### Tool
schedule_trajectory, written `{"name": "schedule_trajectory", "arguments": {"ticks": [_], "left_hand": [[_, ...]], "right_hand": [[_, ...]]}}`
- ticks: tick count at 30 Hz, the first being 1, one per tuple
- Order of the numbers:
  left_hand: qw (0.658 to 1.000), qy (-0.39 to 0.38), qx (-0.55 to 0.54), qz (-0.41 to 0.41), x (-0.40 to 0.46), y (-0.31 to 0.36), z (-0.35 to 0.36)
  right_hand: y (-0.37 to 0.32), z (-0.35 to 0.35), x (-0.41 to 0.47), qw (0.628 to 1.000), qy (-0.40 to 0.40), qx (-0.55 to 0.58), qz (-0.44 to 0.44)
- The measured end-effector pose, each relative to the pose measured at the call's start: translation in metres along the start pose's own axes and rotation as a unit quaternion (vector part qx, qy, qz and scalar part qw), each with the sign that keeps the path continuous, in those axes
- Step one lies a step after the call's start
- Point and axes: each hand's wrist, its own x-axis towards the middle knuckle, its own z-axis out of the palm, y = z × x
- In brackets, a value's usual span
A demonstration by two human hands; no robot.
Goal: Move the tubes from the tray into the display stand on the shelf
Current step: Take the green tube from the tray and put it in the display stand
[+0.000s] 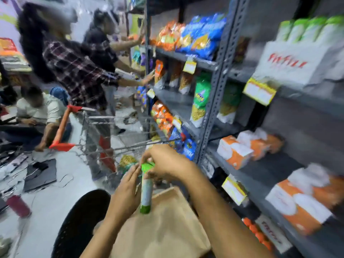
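A green-capped white tube (pixel 146 192) stands upright between my hands, low in the middle of the view. My right hand (pixel 165 162) grips its green top from above. My left hand (pixel 126 190) touches the tube's left side with its fingers stretched along it. Beneath the tube lies a brown cardboard tray (pixel 167 226); what it holds is hidden. On the grey shelf (pixel 290 94) at the upper right stands a white display stand (pixel 290 66) with red lettering, and several green-topped tubes (pixel 307 28) rise from it. The whole picture is blurred by motion.
A metal shopping cart (pixel 104 138) with red handles stands just ahead. Orange and white boxes (pixel 238 149) fill the lower shelves on the right. Snack bags (pixel 195 38) line the shelves farther left. Three people (pixel 74 67) work on the left. A black stool (pixel 81 220) sits near my left arm.
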Motion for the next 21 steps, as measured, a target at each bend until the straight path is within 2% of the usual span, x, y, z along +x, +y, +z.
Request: {"name": "schedule_trajectory", "arguments": {"ticks": [5, 10, 15, 21], "left_hand": [[0.985, 0.013, -0.056, 0.164, 0.086, 0.124, -0.012], [0.939, 0.005, -0.082, 0.333, 0.154, 0.235, -0.003], [0.901, 0.017, -0.128, 0.415, 0.202, 0.332, 0.011], [0.863, -0.029, -0.152, 0.482, 0.222, 0.411, 0.042]], "right_hand": [[0.010, -0.138, -0.087, 0.995, 0.068, -0.079, 0.001], [0.017, -0.237, -0.153, 0.967, 0.198, -0.148, 0.067], [0.030, -0.306, -0.210, 0.919, 0.273, -0.230, 0.166], [0.047, -0.360, -0.264, 0.883, 0.276, -0.244, 0.292]]}}
